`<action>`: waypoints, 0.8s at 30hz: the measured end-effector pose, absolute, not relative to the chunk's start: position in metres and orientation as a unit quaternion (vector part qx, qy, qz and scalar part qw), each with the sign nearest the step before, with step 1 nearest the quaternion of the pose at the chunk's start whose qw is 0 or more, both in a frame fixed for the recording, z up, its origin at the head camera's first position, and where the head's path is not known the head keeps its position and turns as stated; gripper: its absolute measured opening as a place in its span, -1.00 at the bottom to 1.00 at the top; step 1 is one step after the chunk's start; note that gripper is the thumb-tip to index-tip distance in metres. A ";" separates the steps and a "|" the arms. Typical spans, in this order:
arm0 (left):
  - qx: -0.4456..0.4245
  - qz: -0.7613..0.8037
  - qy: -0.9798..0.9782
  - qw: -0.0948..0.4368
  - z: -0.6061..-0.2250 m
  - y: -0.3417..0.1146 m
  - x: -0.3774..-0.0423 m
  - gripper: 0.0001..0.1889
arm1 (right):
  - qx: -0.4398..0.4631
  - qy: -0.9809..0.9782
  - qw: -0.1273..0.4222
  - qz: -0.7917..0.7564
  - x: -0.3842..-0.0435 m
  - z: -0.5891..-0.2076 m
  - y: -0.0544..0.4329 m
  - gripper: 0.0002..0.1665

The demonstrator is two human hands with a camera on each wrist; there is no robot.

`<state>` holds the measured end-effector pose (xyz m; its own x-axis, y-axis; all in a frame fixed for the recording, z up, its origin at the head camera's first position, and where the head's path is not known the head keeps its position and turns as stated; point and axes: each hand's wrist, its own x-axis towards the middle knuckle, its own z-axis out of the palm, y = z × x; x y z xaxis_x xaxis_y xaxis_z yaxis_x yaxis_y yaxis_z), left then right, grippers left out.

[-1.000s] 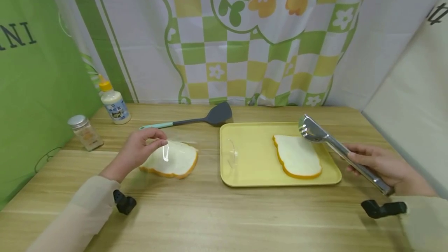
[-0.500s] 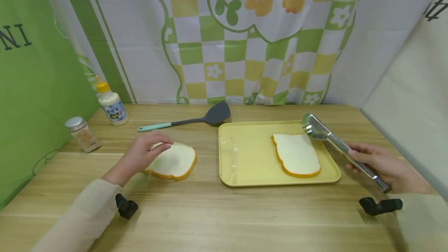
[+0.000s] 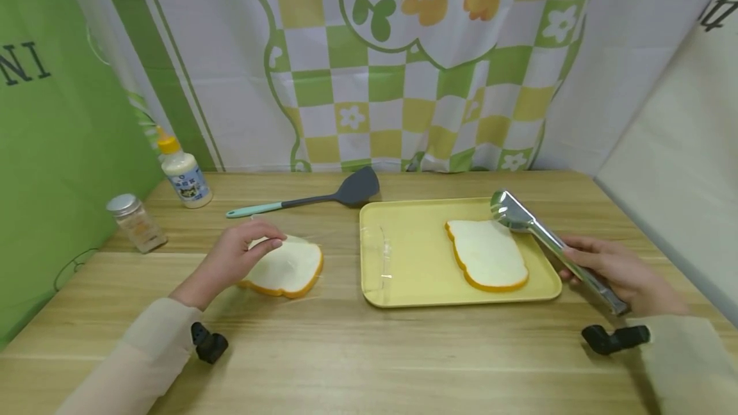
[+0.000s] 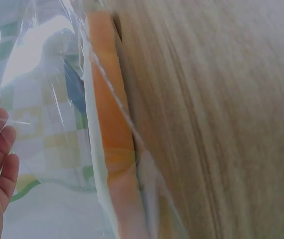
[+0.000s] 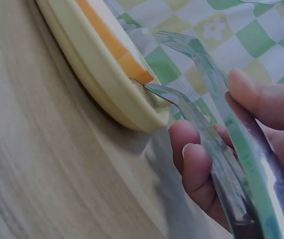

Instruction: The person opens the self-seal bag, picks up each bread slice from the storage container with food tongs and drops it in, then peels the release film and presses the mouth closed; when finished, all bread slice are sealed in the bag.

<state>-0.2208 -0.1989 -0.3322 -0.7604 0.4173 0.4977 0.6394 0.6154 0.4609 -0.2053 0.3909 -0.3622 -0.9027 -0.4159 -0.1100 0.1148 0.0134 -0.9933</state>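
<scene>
My left hand (image 3: 236,255) pinches a thin clear plastic film (image 4: 37,64) between thumb and fingertips. Under that hand, a toy-like bread slice (image 3: 288,264) with an orange crust lies on the wooden table. In the left wrist view the film stretches past the slice's crust (image 4: 111,99). Metal tongs (image 3: 536,229) are gripped in my right hand (image 3: 617,271), their head over the top right corner of a second bread slice (image 3: 487,255). The right wrist view shows the tongs' two arms spread, the lower tip right at the slice's crust (image 5: 114,42).
A yellow tray (image 3: 415,229) bears the second slice; clear film shines over its left end. Behind lies a dark spatula (image 3: 357,187) with a mint handle. To the left stand a yellow-capped squeeze bottle (image 3: 187,178) and a silver-lidded jar (image 3: 137,223). A patterned curtain hangs behind.
My right hand and the tongs have shifted slightly left, the tongs' head now closer over the slice's corner. My left hand has stayed nearly still, and the film's bright glare over the bread has faded.
</scene>
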 end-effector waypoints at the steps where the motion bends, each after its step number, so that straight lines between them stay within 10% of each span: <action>1: -0.300 -0.320 -0.881 0.174 -0.332 -0.199 -0.221 -0.93 | -0.110 0.678 0.197 -0.700 -0.206 -0.361 0.391 -0.54; 24: -0.281 -0.314 -0.891 0.170 -0.334 -0.197 -0.220 -0.94 | -0.128 0.850 0.065 -0.506 -0.182 -0.293 0.317 -0.53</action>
<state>-0.2200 -0.1974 -0.3342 -0.7840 0.3947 0.4791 0.6079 0.6443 0.4641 -0.1818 0.3173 -0.2931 -0.9587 -0.2836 0.0201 -0.1529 0.4547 -0.8774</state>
